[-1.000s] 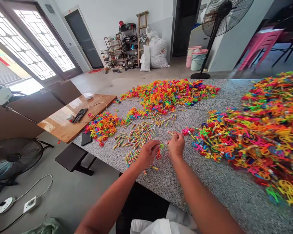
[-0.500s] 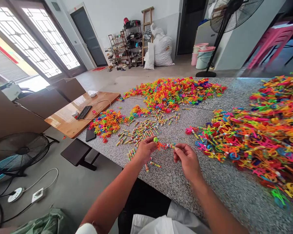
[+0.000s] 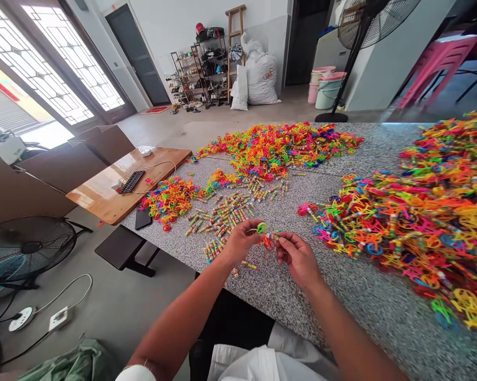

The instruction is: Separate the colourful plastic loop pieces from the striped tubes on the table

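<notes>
Over the speckled stone table (image 3: pixel 270 307), my left hand (image 3: pixel 240 242) pinches small plastic pieces, a green ringed piece (image 3: pixel 261 227) with an orange one (image 3: pixel 269 244) hanging beside it. My right hand (image 3: pixel 302 259) grips a short patterned tube (image 3: pixel 278 236) between thumb and fingers. The tube's left end meets the plastic pieces; whether they are joined is too small to tell. Under and behind my left hand lie many similar patterned tubes (image 3: pixel 232 211), some lined up in a row (image 3: pixel 213 248). Two or so loose ones lie near my left wrist.
Heaps of bright plastic pieces lie at the back (image 3: pixel 262 151), at the left (image 3: pixel 169 198) and along the right (image 3: pixel 424 222). A black phone (image 3: pixel 143 218) rests by the left edge. Beyond it stand a wooden table (image 3: pixel 103 196) with a keyboard (image 3: pixel 132 182), and a floor fan (image 3: pixel 32 246).
My right hand has moved right and turned, now showing the tube in its fingers. Both hands have come closer together over the last half second, bringing tube and plastic pieces together.
</notes>
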Motion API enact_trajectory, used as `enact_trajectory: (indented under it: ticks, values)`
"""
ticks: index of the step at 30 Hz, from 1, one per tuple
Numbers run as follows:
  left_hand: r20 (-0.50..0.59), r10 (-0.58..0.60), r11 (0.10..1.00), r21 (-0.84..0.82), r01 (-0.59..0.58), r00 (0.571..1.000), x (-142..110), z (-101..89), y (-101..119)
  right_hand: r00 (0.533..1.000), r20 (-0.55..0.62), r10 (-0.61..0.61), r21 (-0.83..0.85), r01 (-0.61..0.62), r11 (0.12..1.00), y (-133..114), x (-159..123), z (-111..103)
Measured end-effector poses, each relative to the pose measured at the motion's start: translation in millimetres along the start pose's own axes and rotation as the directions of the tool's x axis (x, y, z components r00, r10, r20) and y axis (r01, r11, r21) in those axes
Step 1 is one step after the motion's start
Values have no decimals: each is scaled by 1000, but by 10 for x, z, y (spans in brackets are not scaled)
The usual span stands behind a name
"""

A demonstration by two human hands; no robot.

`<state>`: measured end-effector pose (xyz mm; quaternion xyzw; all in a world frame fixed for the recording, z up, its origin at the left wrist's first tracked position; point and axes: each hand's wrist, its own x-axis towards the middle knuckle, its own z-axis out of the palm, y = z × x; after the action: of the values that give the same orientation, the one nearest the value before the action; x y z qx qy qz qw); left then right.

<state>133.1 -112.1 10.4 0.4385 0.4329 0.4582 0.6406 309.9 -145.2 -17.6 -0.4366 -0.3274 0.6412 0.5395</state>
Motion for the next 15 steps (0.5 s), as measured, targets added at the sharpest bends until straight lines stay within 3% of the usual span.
enact_trajectory:
  ticks: [9,15]
  values:
    - [71,-129,984,-114,136,989,22,-47,4,996,73,-58,-49,62,997,75,20,-95]
    - [131,-198,970,-115,213,971,-29,-51,92,983,152,-101,-169,126,977,35,16,-188]
